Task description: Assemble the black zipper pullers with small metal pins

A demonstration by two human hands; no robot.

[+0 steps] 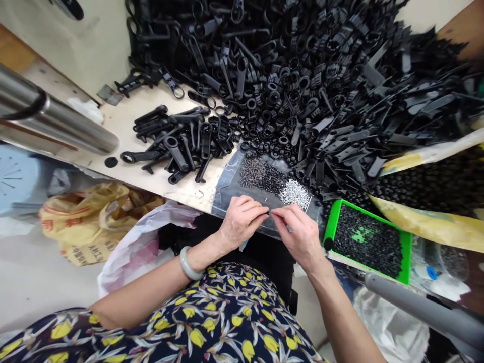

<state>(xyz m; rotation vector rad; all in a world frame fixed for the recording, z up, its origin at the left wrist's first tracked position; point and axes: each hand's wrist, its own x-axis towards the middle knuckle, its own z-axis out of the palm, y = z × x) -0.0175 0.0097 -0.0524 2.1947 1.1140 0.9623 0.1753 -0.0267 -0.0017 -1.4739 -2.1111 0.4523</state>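
Observation:
My left hand (242,222), with a pale bangle (188,263) on its wrist, pinches a small black part (268,212) between thumb and fingertips. My right hand (300,233) meets it there, its thumb and forefinger pressed together; whatever they hold is too small to name. Just beyond the fingertips lie a heap of silver pins (294,194), a pile of tiny black parts (270,177) and a pile of small brownish pieces (252,172). These rest on a dark sheet (226,194) at the table's front edge.
Black plastic handles with ring ends (242,75) are heaped across the back. A smaller group of handles (176,151) lies left. A green tray (405,257) of small black pieces stands right, beside a torn yellow bag (434,219). A metal post (75,123) rises left.

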